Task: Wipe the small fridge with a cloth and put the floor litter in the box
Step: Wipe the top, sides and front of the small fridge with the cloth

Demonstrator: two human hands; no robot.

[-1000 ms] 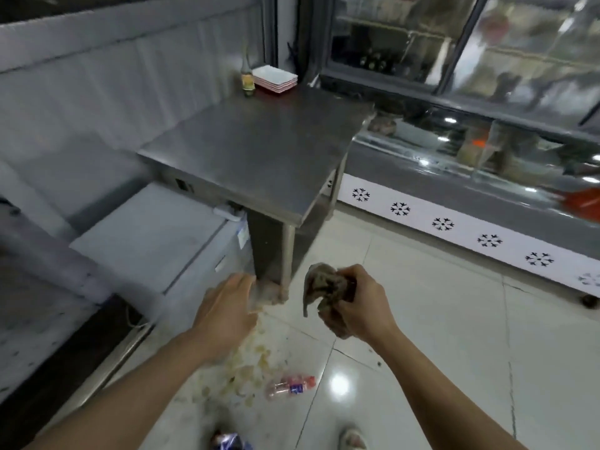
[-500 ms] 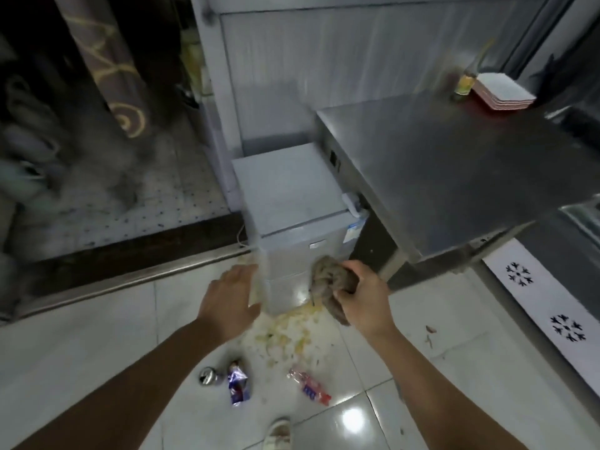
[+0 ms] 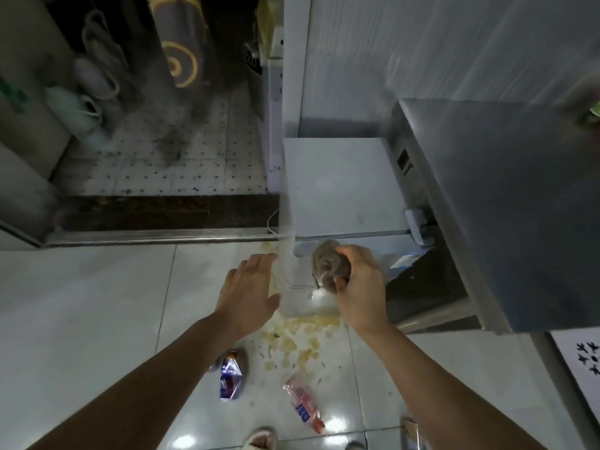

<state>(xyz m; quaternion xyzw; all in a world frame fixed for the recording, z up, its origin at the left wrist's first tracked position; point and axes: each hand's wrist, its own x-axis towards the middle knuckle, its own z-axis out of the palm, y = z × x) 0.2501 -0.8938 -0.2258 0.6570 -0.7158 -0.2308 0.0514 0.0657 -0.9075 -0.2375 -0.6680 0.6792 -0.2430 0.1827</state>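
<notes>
Fridge (image 3: 341, 190) white; cloth (image 3: 329, 266) grey-brown; wrapper (image 3: 231, 378) blue.

The scene is dim and bluish-grey, lit from overhead — two small bright glare spots sit on the glossy floor tiles (image 3: 97, 303) near the bottom edge. The far left doorway area (image 3: 146, 76) falls into deep shadow. Motion blur smears the wall panels at far right and the steel worktop (image 3: 506, 203). Wide-angle distortion bends straight lines at the edges — the small fridge (image 3: 341, 186) leans noticeably.
</notes>
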